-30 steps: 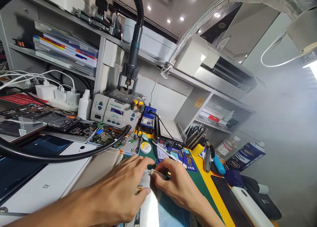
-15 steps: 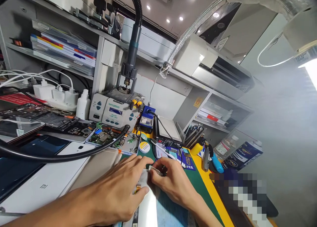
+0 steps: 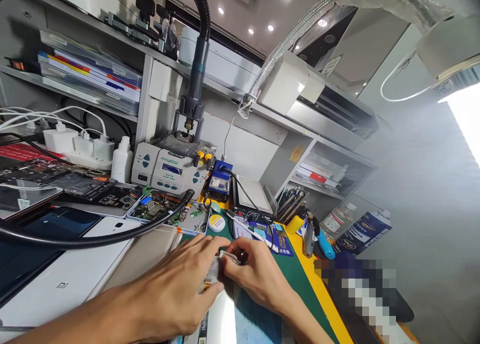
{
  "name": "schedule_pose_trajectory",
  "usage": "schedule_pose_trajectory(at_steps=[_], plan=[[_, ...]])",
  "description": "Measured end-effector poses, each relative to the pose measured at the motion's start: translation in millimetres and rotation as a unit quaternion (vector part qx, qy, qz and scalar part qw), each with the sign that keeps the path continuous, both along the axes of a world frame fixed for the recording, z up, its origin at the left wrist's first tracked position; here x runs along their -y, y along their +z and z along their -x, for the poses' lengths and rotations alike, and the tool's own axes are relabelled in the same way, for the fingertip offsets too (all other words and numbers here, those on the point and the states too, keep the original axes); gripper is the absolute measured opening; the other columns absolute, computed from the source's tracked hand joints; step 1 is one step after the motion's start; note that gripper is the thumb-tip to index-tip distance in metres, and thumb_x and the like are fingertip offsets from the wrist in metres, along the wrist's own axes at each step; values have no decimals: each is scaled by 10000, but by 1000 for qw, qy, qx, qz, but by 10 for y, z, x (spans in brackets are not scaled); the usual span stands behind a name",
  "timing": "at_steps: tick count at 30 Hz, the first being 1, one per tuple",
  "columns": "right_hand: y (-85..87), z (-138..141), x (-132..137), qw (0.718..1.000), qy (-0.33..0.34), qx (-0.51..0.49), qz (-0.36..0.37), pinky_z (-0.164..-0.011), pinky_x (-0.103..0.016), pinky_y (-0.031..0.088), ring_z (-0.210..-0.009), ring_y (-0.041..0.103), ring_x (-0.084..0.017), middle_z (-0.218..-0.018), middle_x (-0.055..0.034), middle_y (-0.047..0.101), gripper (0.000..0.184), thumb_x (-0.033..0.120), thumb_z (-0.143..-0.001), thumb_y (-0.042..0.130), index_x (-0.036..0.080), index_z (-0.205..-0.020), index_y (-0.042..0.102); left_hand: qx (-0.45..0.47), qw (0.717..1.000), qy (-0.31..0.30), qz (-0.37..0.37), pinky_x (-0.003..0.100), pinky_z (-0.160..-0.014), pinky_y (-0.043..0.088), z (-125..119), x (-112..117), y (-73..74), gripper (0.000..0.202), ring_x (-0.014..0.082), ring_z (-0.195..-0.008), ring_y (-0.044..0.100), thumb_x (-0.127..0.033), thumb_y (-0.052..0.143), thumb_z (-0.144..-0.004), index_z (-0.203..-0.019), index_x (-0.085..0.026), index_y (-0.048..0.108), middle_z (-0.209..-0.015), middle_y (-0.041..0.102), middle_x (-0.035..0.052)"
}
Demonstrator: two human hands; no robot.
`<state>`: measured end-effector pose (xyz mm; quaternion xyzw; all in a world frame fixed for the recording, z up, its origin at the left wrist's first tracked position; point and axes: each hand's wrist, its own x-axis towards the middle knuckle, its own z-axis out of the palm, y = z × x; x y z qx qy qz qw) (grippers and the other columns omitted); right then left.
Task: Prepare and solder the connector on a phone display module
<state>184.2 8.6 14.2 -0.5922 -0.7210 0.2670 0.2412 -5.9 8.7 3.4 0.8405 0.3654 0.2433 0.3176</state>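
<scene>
A: Where to look first?
B: Bottom ctr. Long, flat, white-and-grey slab (image 3: 223, 314) w/ thin dark strip along left side, lying partly under both hands, apparently on pale-blue mat (image 3: 258, 319).
A: Held how?
B: By L hand (image 3: 183, 276), palm down, reaching in low from bottom left. Thumb & forefinger apart, w/ small gold-coloured bit (image 3: 207, 284) showing in gap. Prob. braced there to stop sliding. Can't tell re clamping by other fingertips: hidden.
A: And opposite?
B: R hand (image 3: 258, 271), pinched thumb-to-forefinger on slim grey-white piece (image 3: 229, 257), over slab's far end. Prob. gripped near tip for fine control. Bent inward at wrist, forearm slanting up from bottom right, nearly meeting L forefinger. Piece too small to ID.
A: Reason for kit layout?
B: Prob. easy reach: round white tin w/ yellow label (image 3: 216, 223) & slim white-handled brush (image 3: 255, 231) just beyond hands. Green cutting mat (image 3: 300, 284) to right, prob. for protecting yellow-edged desk (image 3: 318, 279).
A: Light?
B: Cream-coloured lamp head (image 3: 446, 54), upper R, prob. aimed for detail work. Strong glare on slab.
</scene>
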Motion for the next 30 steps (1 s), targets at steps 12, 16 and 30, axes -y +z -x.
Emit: schedule_pose_trajectory(at_steps=[12, 16, 30], plan=[[36, -180, -53, 1000, -15, 20, 2, -573, -234, 355, -630, 494, -118, -696, 5, 634, 90, 207, -772, 583, 149, -750, 648, -10, 1000, 12, 12, 448, -1051, 419, 5, 2, 7, 479, 265, -1211, 536, -267, 532, -858, -1336, -248, 504, -1274, 601, 75], [-5, -262, -142, 997, -54, -48, 8, -582, -243, 365, -630, 498, -123, -688, -1, 620, 144, 280, -798, 614, 151, -734, 627, -2, 999, 34, 2, 412, -1036, 438, -8, 2, -18, 501, 254, -1200, 556, -249, 545, -842, -1341, -242, 503, -1259, 613, 73], [-20, -234, -91, 996, 16, -69, 44, -555, -224, 335, -597, 451, -99, -712, -6, 649, 182, 301, -834, 654, 131, -822, 717, 2, 999, 52, -17, 438, -1015, 460, -64, -23, -154, 503, 273, -1183, 572, -252, 549, -822, -1323, -262, 515, -1259, 618, 93]])
